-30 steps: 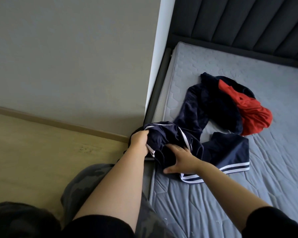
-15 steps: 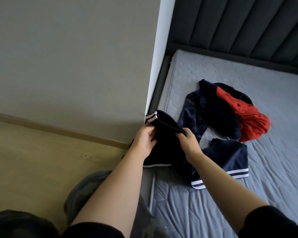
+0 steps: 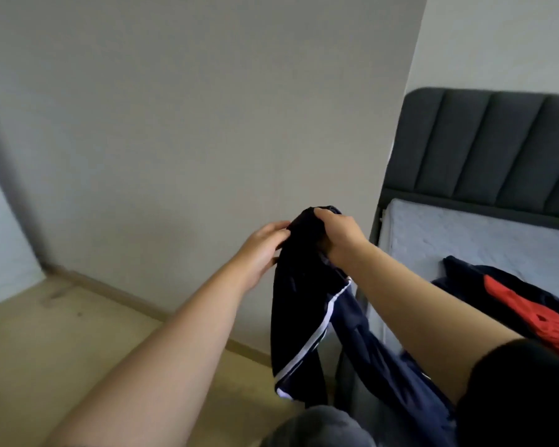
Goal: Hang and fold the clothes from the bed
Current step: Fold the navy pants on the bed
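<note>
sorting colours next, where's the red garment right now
Head view, lower right: the crumpled red fabric garment lies on dark navy clothes on the grey mattress.

Navy white-striped garment (image 3: 299, 317) aloft beside the bed (image 3: 465, 240); red-and-navy heap of clothes (image 3: 504, 301) on it.

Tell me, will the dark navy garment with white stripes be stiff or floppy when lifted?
Probably floppy: the dark navy garment with white stripes hangs limp below the left hand and right hand. Likely light: both hold it by its top only.
</note>
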A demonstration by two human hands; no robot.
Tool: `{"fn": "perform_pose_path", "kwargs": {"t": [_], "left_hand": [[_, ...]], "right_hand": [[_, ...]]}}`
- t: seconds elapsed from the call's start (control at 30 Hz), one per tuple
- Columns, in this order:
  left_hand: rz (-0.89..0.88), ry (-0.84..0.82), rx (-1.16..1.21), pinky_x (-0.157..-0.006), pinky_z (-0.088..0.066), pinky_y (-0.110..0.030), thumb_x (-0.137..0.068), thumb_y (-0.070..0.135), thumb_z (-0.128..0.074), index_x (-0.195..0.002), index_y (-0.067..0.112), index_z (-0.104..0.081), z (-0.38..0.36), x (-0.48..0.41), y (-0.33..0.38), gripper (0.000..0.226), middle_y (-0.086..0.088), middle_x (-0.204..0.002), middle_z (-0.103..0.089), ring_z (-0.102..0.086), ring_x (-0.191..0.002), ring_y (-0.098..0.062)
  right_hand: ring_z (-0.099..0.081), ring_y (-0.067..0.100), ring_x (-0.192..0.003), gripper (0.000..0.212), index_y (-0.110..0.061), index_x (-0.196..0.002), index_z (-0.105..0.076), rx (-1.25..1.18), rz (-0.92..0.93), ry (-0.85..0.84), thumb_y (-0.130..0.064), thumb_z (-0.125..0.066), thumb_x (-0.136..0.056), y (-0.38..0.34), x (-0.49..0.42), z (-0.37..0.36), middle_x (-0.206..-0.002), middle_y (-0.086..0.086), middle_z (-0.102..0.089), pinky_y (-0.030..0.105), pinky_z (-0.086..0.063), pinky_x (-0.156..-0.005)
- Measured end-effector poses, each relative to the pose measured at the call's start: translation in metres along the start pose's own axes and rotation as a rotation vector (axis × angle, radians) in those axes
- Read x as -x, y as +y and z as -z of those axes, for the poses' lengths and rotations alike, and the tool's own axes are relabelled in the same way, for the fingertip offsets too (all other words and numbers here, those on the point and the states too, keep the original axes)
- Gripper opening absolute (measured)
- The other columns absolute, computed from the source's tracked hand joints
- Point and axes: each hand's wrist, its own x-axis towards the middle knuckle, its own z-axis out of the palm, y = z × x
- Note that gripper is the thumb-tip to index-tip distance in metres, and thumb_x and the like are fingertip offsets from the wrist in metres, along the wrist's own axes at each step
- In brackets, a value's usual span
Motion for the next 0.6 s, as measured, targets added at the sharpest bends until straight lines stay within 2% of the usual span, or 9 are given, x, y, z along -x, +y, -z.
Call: {"fn": "perform_pose_path", "kwargs": {"t": [0.1,0.17,0.23,0.3,0.37,0.4,0.43,0.5,0.6], "left_hand": [[-0.126,0.068,-0.142,-0.096,-0.043,-0.03,-0.089,-0.002,-0.043,-0.132,0.017,-0.05,0.052,0.019,0.055,0.047,0.001,-0.125,-0.059,-0.057,-0.109,-0.013],[-0.192,0.097,-0.244,-0.097,-0.046,-0.028,-0.086,-0.005,-0.044,-0.132,0.021,-0.047,0.084,0.036,0.087,0.052,0.002,-0.124,-0.059,-0.057,-0.111,-0.013],[-0.276,0.109,-0.318,-0.085,-0.047,-0.014,-0.091,0.011,-0.056,-0.132,0.028,-0.043,0.112,0.053,0.114,0.047,0.012,-0.121,-0.058,-0.056,-0.112,-0.001],[-0.369,0.155,-0.445,-0.089,-0.041,-0.007,-0.081,0.029,-0.073,-0.139,0.033,-0.03,0.135,0.068,0.14,0.073,0.023,-0.129,-0.048,-0.046,-0.119,0.012],[-0.444,0.27,-0.684,-0.107,-0.036,-0.023,-0.065,0.033,-0.081,-0.148,0.037,-0.011,0.151,0.08,0.164,0.109,0.015,-0.147,-0.03,-0.032,-0.134,0.001],[-0.475,0.373,-0.825,-0.109,-0.035,-0.03,-0.063,0.032,-0.08,-0.149,0.04,-0.004,0.159,0.085,0.175,0.114,0.013,-0.152,-0.021,-0.03,-0.137,-0.006],[-0.504,0.509,-0.961,-0.107,-0.037,-0.032,-0.067,0.029,-0.077,-0.148,0.04,-0.001,0.167,0.089,0.185,0.111,0.011,-0.154,-0.017,-0.032,-0.137,-0.012],[-0.604,0.75,-1.122,-0.097,-0.042,-0.029,-0.079,0.015,-0.063,-0.149,0.034,-0.01,0.185,0.097,0.205,0.09,0.005,-0.15,-0.031,-0.045,-0.127,-0.02],[-0.65,0.836,-1.14,-0.085,-0.047,-0.023,-0.082,0.002,-0.048,-0.134,0.03,-0.048,0.207,0.109,0.235,0.059,0.003,-0.122,-0.062,-0.061,-0.104,-0.02]], "right_hand": [[-0.063,0.024,-0.074,0.011,-0.005,-0.089,-0.057,-0.184,0.011,-0.155,-0.014,-0.054,-0.095,-0.051,0.012,-0.069,-0.085,0.012,-0.06,0.036,-0.055,-0.071],[-0.064,0.024,-0.065,0.016,-0.004,-0.083,-0.054,-0.207,0.054,-0.269,-0.011,-0.05,-0.096,-0.082,0.026,-0.112,-0.078,0.013,-0.061,0.035,-0.055,-0.062],[-0.065,0.023,-0.06,0.018,-0.003,-0.082,-0.054,-0.245,0.097,-0.364,-0.01,-0.047,-0.097,-0.111,0.044,-0.151,-0.074,0.014,-0.062,0.035,-0.055,-0.053],[-0.066,0.026,-0.07,0.016,-0.003,-0.085,-0.054,-0.292,0.119,-0.437,-0.01,-0.047,-0.098,-0.137,0.061,-0.187,-0.08,0.014,-0.063,0.036,-0.055,-0.057],[-0.063,0.026,-0.081,0.015,-0.005,-0.084,-0.054,-0.347,0.131,-0.496,-0.009,-0.048,-0.097,-0.161,0.078,-0.217,-0.083,0.012,-0.062,0.035,-0.055,-0.061],[-0.062,0.026,-0.083,0.015,-0.005,-0.083,-0.054,-0.385,0.129,-0.522,-0.009,-0.048,-0.096,-0.171,0.086,-0.231,-0.082,0.011,-0.062,0.035,-0.054,-0.061],[-0.062,0.025,-0.083,0.015,-0.005,-0.083,-0.054,-0.419,0.125,-0.547,-0.008,-0.048,-0.096,-0.18,0.094,-0.243,-0.081,0.011,-0.062,0.034,-0.054,-0.061],[-0.062,0.027,-0.089,0.014,-0.003,-0.086,-0.056,-0.435,0.149,-0.579,-0.007,-0.047,-0.096,-0.194,0.107,-0.261,-0.085,0.011,-0.063,0.034,-0.054,-0.063],[-0.062,0.031,-0.099,0.011,0.001,-0.095,-0.056,-0.385,0.203,-0.594,-0.006,-0.047,-0.095,-0.204,0.115,-0.275,-0.104,0.016,-0.061,0.035,-0.056,-0.068]]}}
